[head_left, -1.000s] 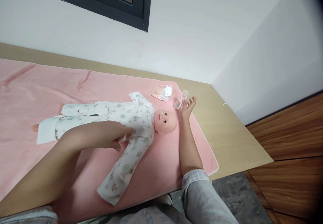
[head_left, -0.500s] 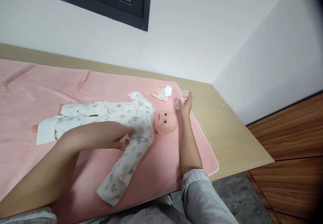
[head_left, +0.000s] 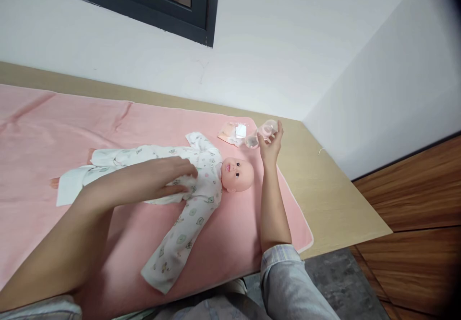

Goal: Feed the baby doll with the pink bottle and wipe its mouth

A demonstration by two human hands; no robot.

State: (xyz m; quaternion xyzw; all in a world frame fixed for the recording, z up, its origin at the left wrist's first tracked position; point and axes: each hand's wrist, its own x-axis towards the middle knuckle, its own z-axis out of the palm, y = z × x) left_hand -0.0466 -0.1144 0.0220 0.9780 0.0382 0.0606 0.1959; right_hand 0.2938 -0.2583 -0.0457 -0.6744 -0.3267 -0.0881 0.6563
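The person's right hand [head_left: 271,148] has its fingers and thumb curled around a small clear baby bottle [head_left: 265,130]. The bottle leans to one side, just past the doll's head and near a little packet [head_left: 226,133]. The left hand [head_left: 173,173] is over the doll [head_left: 237,175], by its chest, with loose fingers and the thumb held apart. It is hard to tell if it touches the patterned clothes [head_left: 209,176]. The doll lies face up on a pink blanket [head_left: 223,248].

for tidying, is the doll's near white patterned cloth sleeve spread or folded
Spread: the white patterned cloth sleeve lies at full length on the pink cloth blanket.
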